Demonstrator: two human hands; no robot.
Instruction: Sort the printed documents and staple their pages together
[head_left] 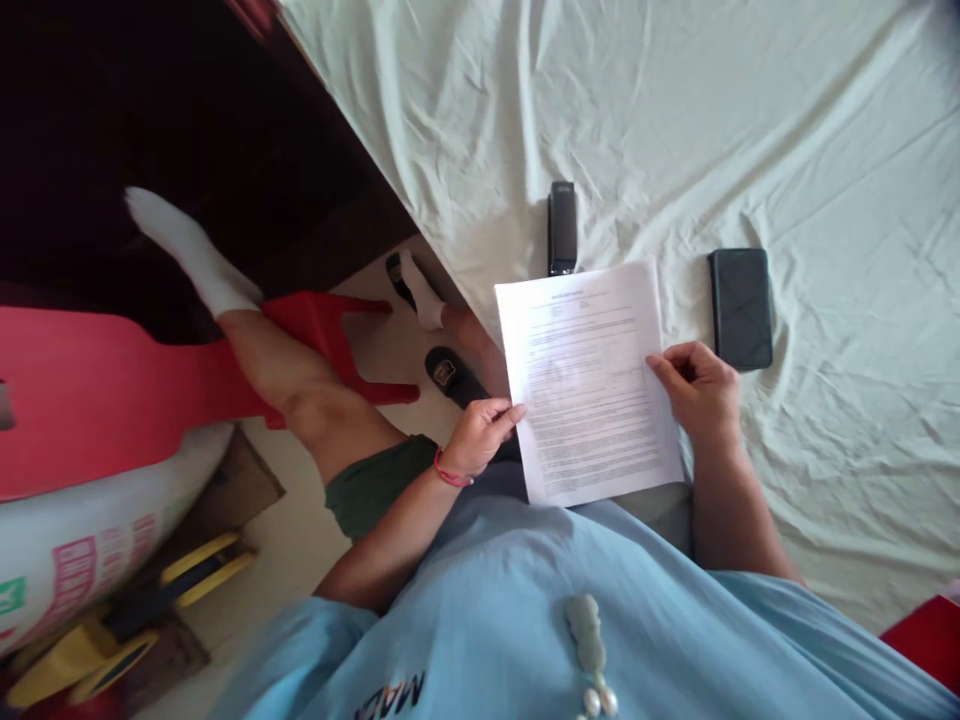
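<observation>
White printed papers (pixel 592 390) are held up in front of my blue shirt, their text too small to read. My left hand (pixel 480 437), with a red band at the wrist, pinches their left edge between thumb and fingers. At the right edge, my right hand (pixel 697 388) grips them the same way. Just beyond the top edge of the papers stands a black stapler-like object (pixel 562 228) on the pale sheet. A black phone-like case (pixel 740 308) lies to the right, close to my right hand.
A wrinkled pale sheet (pixel 847 200) covers the surface ahead and right. At left are a red plastic stool (pixel 315 330), a red chair (pixel 90 400), a printed sack (pixel 150 520) and yellow-black items (pixel 202 570). A leg with a white sock (pixel 187 250) stretches over the stool.
</observation>
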